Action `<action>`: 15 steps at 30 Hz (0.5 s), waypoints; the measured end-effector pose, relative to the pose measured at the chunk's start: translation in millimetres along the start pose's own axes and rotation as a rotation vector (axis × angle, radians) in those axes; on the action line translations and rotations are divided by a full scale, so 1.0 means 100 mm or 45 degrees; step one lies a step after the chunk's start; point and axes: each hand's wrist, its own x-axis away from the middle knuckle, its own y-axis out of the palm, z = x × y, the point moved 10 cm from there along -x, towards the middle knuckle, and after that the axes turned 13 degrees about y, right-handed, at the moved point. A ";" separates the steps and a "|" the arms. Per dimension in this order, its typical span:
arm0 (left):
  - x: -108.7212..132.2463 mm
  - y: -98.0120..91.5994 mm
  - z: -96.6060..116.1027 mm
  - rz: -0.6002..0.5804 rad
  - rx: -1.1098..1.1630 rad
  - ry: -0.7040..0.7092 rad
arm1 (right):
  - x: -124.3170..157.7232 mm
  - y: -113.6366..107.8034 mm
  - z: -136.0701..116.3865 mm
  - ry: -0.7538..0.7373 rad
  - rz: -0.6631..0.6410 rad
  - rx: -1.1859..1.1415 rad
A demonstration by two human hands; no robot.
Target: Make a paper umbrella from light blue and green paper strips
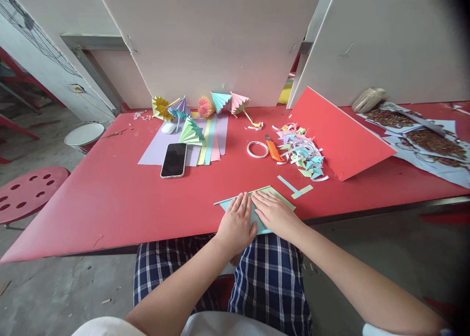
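Note:
My left hand (237,226) lies flat on a light blue sheet of paper (261,227) by the table's front edge, fingers stretched forward. Beside it, my right hand (276,213) presses flat on a light green sheet (282,197), its fingers also extended. Under both sets of fingertips runs a thin rolled paper edge (222,202), which sticks out to the left. How the two sheets overlap is hidden by the hands. A blue paper strip (289,185) and a green strip (302,191) lie just beyond my right hand.
On the red table (110,194) are a phone (174,160), coloured paper sheets (154,147), several folded paper umbrellas (193,132), a tape roll (257,149), an orange cutter (273,149) and paper scraps (301,150). A red board (338,133) leans at right. White panels (220,42) stand behind.

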 end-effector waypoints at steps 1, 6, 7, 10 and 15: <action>0.00 0.00 0.00 0.001 0.004 0.003 | -0.03 -0.03 0.02 0.013 0.020 -0.043; 0.01 -0.02 0.00 0.006 0.025 0.019 | -0.26 -0.07 0.19 0.113 0.105 -0.090; 0.01 -0.02 0.00 0.006 0.031 0.024 | -0.30 -0.05 0.20 0.101 0.098 -0.071; 0.00 -0.02 -0.02 0.009 0.042 0.035 | -0.36 -0.03 0.16 0.024 0.088 0.002; -0.10 -0.05 -0.23 -0.006 0.054 0.065 | -0.50 0.00 0.11 -0.010 0.107 0.059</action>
